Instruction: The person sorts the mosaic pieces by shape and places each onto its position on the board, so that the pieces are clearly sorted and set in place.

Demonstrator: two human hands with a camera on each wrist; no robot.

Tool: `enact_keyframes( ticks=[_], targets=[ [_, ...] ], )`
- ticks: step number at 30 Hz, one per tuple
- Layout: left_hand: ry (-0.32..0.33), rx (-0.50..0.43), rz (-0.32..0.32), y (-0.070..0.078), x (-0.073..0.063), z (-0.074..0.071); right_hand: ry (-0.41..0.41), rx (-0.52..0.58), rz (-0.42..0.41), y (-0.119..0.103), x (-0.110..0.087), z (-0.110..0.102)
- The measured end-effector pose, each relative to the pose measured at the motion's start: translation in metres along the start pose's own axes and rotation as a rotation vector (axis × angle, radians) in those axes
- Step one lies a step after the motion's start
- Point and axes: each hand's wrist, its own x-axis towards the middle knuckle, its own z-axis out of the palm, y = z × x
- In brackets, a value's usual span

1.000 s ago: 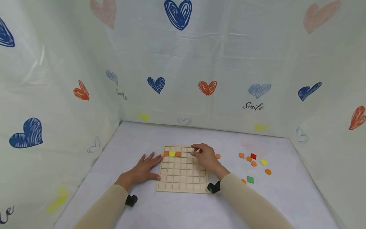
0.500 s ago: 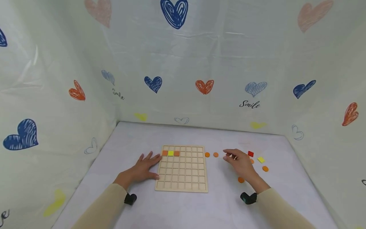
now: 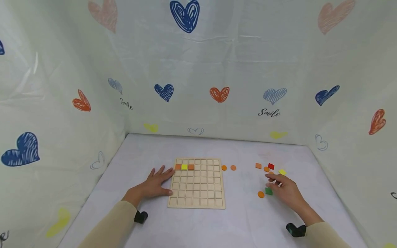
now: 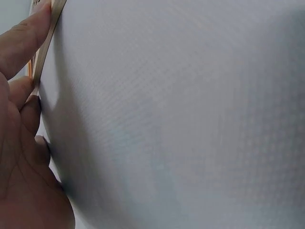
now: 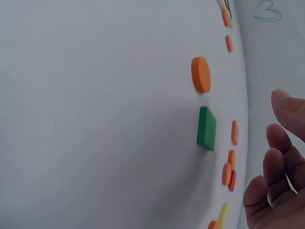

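My left hand [image 3: 152, 184] lies with spread fingers against the left edge of a wooden grid board [image 3: 198, 186]; thumb and fingertips touch that edge in the left wrist view. In the board's second row from the back sit an orange square tile [image 3: 178, 167], a yellow square tile [image 3: 184, 167] and another orange square tile [image 3: 191, 167]. Over the loose pieces on the right hovers my right hand [image 3: 286, 191], holding nothing, its thumb and fingers apart in the right wrist view. Closest to it are a green square tile [image 5: 206, 129] and an orange disc [image 5: 201, 75].
Two orange discs [image 3: 233, 167] lie just right of the board. Farther right are an orange square tile [image 3: 258, 165], a red square tile [image 3: 271, 166], a yellow square tile [image 3: 282, 172] and more orange discs [image 3: 266, 169]. A heart-printed curtain [image 3: 242, 69] surrounds the table.
My right hand has moved from the board's back right corner rightward to the loose pieces, uncovering an orange disc beside the board. The left hand stays at the board's edge.
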Motion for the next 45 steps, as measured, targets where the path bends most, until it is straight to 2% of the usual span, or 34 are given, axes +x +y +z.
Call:
enact_keyframes(
  ticks=[4,10,13,17,22,31,45],
  targets=[
    [-0.013,0.006,-0.004,0.002,0.000,-0.001,-0.032,-0.021,0.020,0.015,-0.006,-0.001],
    [-0.017,0.006,0.010,0.003,0.000,-0.001,-0.098,-0.034,0.097,0.031,-0.008,0.000],
    [-0.009,0.021,0.022,0.003,-0.001,-0.001,-0.107,-0.031,0.100,0.038,-0.008,0.003],
    [0.012,0.054,0.025,0.000,-0.003,0.000,-0.100,-0.007,0.073,0.043,-0.007,0.008],
    [0.025,0.049,0.016,-0.004,-0.003,0.001,-0.099,-0.036,0.052,0.045,-0.007,0.012],
    [0.041,0.011,0.021,-0.007,-0.001,0.005,-0.092,-0.065,0.061,0.045,-0.008,0.012],
    [0.041,0.007,0.043,-0.007,0.000,0.003,-0.017,-0.013,0.083,0.042,-0.010,0.013]
  ],
)
